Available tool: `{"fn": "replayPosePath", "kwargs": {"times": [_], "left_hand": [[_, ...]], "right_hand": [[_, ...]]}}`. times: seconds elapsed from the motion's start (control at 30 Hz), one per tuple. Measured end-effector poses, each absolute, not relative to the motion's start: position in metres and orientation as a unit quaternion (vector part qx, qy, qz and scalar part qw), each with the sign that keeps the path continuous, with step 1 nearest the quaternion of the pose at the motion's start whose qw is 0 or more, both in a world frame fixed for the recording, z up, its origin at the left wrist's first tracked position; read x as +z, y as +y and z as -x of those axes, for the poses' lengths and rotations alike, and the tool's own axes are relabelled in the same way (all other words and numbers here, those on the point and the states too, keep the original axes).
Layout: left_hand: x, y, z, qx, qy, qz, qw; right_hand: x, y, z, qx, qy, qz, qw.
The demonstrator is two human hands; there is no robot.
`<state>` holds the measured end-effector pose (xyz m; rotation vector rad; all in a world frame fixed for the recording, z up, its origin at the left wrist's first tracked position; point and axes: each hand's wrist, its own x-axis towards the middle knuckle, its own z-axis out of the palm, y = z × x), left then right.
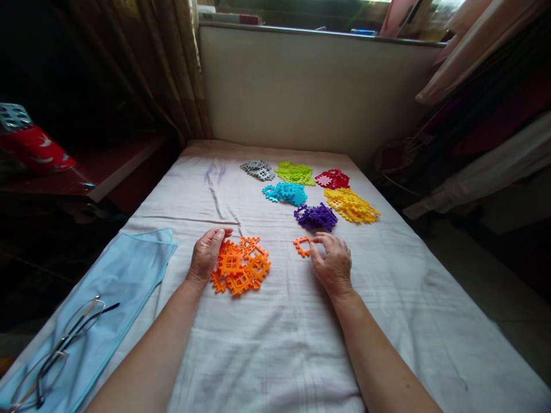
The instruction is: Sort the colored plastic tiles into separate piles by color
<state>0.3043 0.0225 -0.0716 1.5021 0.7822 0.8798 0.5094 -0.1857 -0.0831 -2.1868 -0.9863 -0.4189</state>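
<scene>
right hand (332,263) is pinching the right edge of a single orange piece (302,245) between thumb and forefinger. the piece is lying on the white sheet (275,344), just below the purple pile (316,217). left hand (205,255) is resting loosely cupped, gripping nothing, with its fingers touching the left side of the orange pile (241,265). the two hands are sitting well apart. further up the sheet, grey pile (257,169), green pile (295,172), red pile (332,179), cyan pile (286,193) and yellow pile (350,205) are lying close together. a pair of glasses (55,355) is lying on a blue cloth (124,275) at the left.
</scene>
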Motion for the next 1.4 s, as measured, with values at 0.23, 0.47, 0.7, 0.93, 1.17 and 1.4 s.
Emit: {"fn": "replayPosePath", "kwargs": {"times": [0.23,0.47,0.7,0.93,1.17,1.4], "left_hand": [[-0.071,0.021,-0.305,0.371,0.335,-0.639,0.584],[-0.073,0.022,-0.304,0.369,0.326,-0.646,0.582],[-0.079,0.025,-0.303,0.369,0.321,-0.653,0.579],[-0.076,0.024,-0.303,0.367,0.321,-0.656,0.576],[-0.075,0.023,-0.304,0.362,0.322,-0.654,0.581],[-0.077,0.024,-0.304,0.365,0.324,-0.653,0.579]], "right_hand": [[-0.07,-0.167,-0.453,-0.073,-0.554,0.753,0.348],[-0.076,-0.162,-0.445,-0.01,-0.559,0.755,0.343],[-0.075,-0.162,-0.451,0.075,-0.501,0.728,0.462],[-0.074,-0.178,-0.49,0.008,-0.352,0.772,0.529],[-0.086,-0.189,-0.521,0.009,-0.265,0.832,0.487],[-0.096,-0.185,-0.521,-0.082,-0.332,0.856,0.388]]}}
